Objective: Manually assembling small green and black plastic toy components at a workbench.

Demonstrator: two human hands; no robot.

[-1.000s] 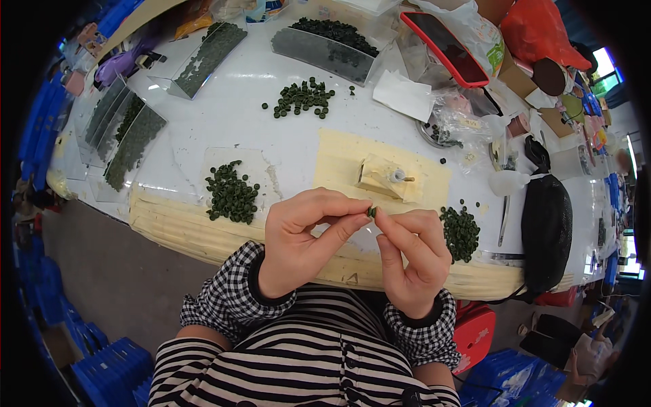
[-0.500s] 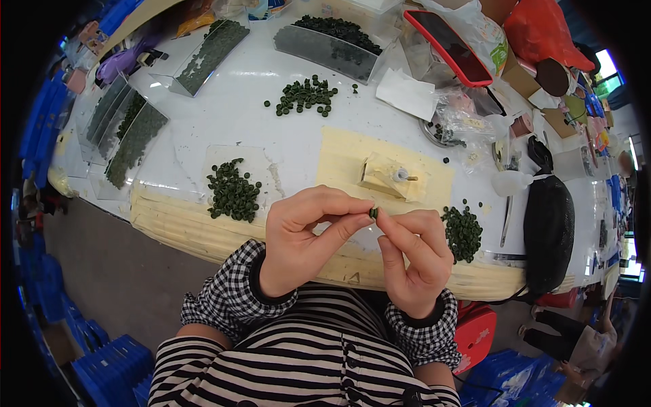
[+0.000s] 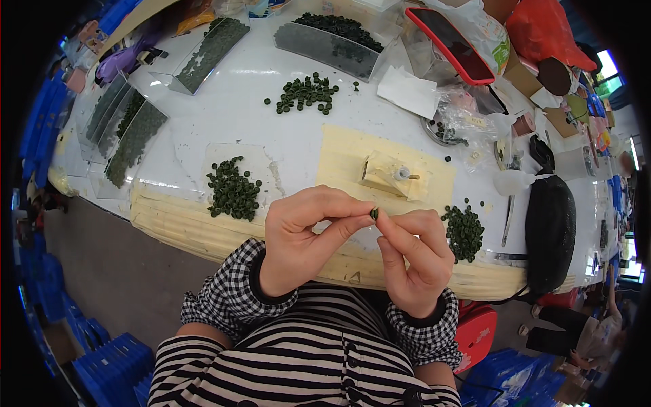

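The left hand [image 3: 298, 234] pinches a small green piece [image 3: 374, 214] between thumb and forefinger tips; the right hand [image 3: 420, 261] meets its right side, grip unclear.

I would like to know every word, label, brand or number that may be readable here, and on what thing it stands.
No text is readable with certainty.
Clear bag: small mark, too blurred to read.
White bag: green print, too small to read.
Phone: dark screen, no text seen.
Small green piece: no text seen.
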